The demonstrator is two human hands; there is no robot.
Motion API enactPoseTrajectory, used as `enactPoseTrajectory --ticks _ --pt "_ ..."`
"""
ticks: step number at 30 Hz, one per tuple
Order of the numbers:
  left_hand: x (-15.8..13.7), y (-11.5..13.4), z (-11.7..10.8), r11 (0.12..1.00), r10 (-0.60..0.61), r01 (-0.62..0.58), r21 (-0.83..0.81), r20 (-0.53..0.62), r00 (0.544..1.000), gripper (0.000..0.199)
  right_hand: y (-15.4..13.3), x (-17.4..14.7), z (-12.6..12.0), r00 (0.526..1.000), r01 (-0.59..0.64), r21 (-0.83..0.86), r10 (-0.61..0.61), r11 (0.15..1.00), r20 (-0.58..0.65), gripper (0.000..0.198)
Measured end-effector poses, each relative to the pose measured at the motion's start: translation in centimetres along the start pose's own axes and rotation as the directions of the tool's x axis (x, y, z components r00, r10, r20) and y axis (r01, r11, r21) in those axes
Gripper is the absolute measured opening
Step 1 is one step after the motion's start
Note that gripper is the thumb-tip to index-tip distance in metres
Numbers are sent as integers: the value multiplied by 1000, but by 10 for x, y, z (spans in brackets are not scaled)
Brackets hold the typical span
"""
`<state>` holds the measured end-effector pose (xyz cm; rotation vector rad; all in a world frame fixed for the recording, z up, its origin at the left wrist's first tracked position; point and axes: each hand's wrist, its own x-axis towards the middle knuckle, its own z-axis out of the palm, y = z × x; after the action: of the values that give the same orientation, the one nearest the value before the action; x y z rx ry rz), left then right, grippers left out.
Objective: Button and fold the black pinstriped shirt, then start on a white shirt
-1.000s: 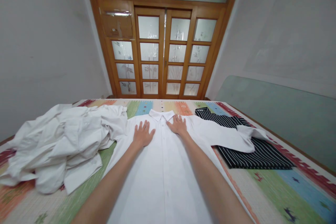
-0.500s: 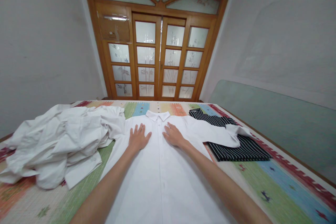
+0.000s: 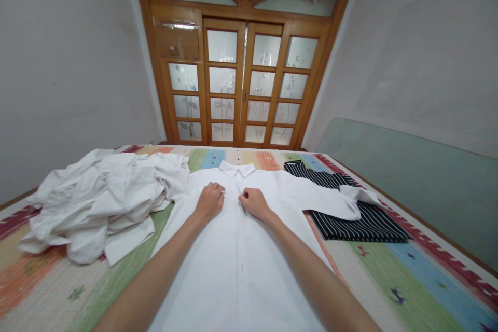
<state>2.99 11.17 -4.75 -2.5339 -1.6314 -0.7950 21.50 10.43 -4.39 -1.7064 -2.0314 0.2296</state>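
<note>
A white collared shirt [image 3: 237,259] lies front up and buttoned, its collar [image 3: 237,168] pointing away from me. On the left chest side, my left hand [image 3: 210,200] has curled fingers closed on the fabric; its fingertips are partly hidden. My right hand [image 3: 254,202] pinches the cloth beside the button placket, just below the collar. One sleeve [image 3: 321,198] stretches to the right, its cuff end folded over a black-and-white striped garment [image 3: 361,222]. The other sleeve runs toward a white heap on the left, where its end cannot be made out.
A crumpled pile of white clothes [image 3: 105,202] sits to the left. Everything rests on a colourful patterned bedspread [image 3: 373,280]. A pale green headboard-like panel [image 3: 404,166] borders the right side. Wooden doors with glass panes [image 3: 241,83] stand beyond the far edge.
Both hands have gone from lying flat with fingers spread to curled and closed on the shirt front. The view has shifted slightly; the garments lie as before.
</note>
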Motion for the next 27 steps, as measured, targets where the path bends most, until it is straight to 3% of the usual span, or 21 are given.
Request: enactPoseTrajectory --ticks 5,10,17,27 --pt "5 14 -1 994 40 -28 -105 116 992 24 21 10 -2 997 18 328 -42 944 66 16" --pt "13 31 1 978 109 -74 -194 179 978 23 31 15 0 993 6 483 -62 876 100 15" --pt "17 39 12 972 65 -21 -236 180 981 13 35 15 2 989 10 574 -91 819 113 15" --pt "21 35 9 938 -9 84 -337 218 976 15 33 12 3 985 35 549 -121 835 121 15"
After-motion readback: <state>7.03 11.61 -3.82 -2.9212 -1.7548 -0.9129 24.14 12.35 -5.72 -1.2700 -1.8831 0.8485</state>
